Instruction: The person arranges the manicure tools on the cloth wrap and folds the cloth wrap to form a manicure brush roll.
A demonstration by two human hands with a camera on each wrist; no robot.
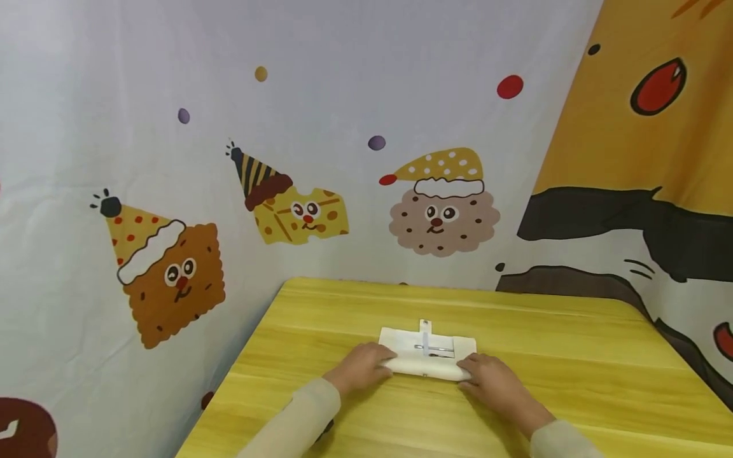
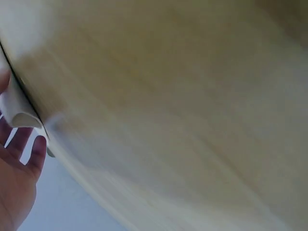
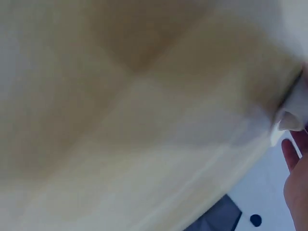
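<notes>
A cream roll-up pouch (image 1: pixel 424 367) lies on the table, its near side rolled into a tube and its far side flat. Slender metal tools (image 1: pixel 439 349) show inside it, under a pale band; their exact kind is too small to tell. A short tab with a snap (image 1: pixel 425 326) sticks out from the far edge. My left hand (image 1: pixel 362 367) grips the left end of the roll, and my right hand (image 1: pixel 494 384) the right end. Both wrist views catch the hollow end of the roll (image 2: pixel 20 109) (image 3: pixel 294 115) between thumb and fingers.
The yellow wood-grain table (image 1: pixel 550 356) has rounded far corners. Behind it and to the left hangs a pale cloth (image 1: pixel 321 102) printed with cartoon snacks. A small dark item (image 1: pixel 325 430) shows beside the left sleeve.
</notes>
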